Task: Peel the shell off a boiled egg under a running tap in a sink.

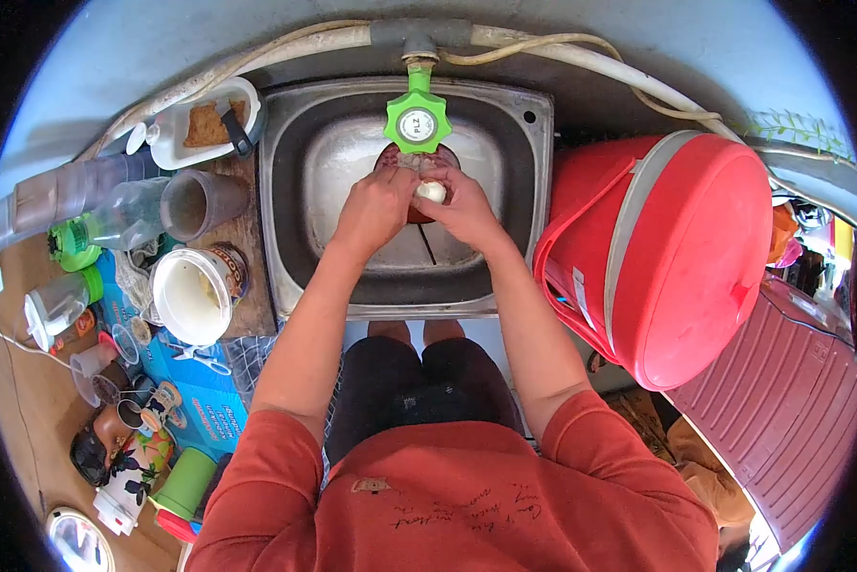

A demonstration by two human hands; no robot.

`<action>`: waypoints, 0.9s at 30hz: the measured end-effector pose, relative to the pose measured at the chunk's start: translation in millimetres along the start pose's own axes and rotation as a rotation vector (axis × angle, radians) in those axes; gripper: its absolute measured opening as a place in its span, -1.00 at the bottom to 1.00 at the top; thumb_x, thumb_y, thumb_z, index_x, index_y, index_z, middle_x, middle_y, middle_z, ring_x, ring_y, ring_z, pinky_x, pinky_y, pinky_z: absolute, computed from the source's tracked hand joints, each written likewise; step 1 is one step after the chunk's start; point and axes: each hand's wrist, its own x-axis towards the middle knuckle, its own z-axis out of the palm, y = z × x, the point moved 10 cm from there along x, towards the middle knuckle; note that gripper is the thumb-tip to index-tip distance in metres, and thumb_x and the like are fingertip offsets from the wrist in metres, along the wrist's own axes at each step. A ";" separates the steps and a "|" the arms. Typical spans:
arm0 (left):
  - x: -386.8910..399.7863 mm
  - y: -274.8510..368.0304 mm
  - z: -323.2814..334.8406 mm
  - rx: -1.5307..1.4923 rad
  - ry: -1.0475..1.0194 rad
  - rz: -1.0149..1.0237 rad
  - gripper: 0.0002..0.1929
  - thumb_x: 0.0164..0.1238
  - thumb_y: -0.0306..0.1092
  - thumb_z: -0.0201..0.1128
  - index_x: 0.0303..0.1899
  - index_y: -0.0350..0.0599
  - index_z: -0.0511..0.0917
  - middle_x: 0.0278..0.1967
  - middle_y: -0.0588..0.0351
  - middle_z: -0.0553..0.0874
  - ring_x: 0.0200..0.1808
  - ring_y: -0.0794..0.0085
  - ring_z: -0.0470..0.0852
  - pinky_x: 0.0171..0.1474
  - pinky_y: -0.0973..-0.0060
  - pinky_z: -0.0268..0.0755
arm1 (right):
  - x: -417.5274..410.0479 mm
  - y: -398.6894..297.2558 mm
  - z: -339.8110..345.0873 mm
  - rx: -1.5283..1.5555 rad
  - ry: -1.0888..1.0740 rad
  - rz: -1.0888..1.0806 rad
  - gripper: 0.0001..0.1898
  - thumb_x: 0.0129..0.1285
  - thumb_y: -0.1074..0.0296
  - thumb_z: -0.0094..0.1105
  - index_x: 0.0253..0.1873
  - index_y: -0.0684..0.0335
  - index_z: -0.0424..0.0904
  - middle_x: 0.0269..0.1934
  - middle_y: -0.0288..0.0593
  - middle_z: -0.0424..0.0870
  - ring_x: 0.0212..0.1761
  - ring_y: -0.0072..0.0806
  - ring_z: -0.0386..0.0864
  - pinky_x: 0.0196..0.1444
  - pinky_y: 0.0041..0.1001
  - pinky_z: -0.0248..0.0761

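Note:
Both hands meet over a stainless steel sink (525, 236), below a green tap handle (419, 129). My right hand (466, 205) holds a small white rounded piece (431, 191), which looks like peeled garlic or onion. The fingers of my left hand (380, 207) touch its left side, with the fingertips partly hidden. Beneath the hands is a dark reddish bowl (393, 155) in the sink; the hands and tap cover much of it. A thin dark line shows on the sink floor below the bowl.
A large red lidded bucket (700, 264) stands at the right of the sink. On the left are a white tub (192, 297), a clear plastic cup (185, 205), scissors (210, 359) and a white dish (171, 136) holding a brown piece and a black-handled utensil. A pipe (314, 51) runs behind the sink.

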 end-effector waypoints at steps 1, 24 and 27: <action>0.6 0.8 -0.6 0.000 0.000 0.000 -0.92 0.34 -0.41 0.18 -0.28 -0.20 0.54 -0.36 -0.12 0.65 -0.29 -0.04 0.66 -0.23 0.13 0.53 | -0.3 -0.7 -0.9 0.040 -0.003 -0.009 -0.55 0.09 0.32 0.38 0.07 0.38 0.55 -0.13 -0.07 0.71 -0.09 -0.36 0.66 0.02 -0.41 0.50; 10.9 -25.8 7.3 -0.202 -0.045 -0.278 -0.80 0.45 -0.31 0.10 -0.16 -0.26 0.57 -0.32 -0.29 0.69 -0.23 -0.20 0.66 -0.15 0.05 0.49 | -9.6 16.7 12.2 0.760 -0.083 0.402 -0.71 0.37 0.29 0.14 0.05 0.37 0.54 -0.16 -0.13 0.69 -0.28 -0.40 0.70 -0.31 -0.49 0.60; 9.6 -31.4 9.8 -0.205 -0.044 -0.303 -0.78 0.45 -0.29 0.09 -0.15 -0.26 0.57 -0.31 -0.30 0.69 -0.22 -0.21 0.66 -0.14 0.03 0.49 | -9.9 19.4 10.2 0.755 -0.070 0.408 -0.71 0.36 0.29 0.17 0.05 0.37 0.55 -0.15 -0.13 0.69 -0.22 -0.40 0.70 -0.26 -0.47 0.61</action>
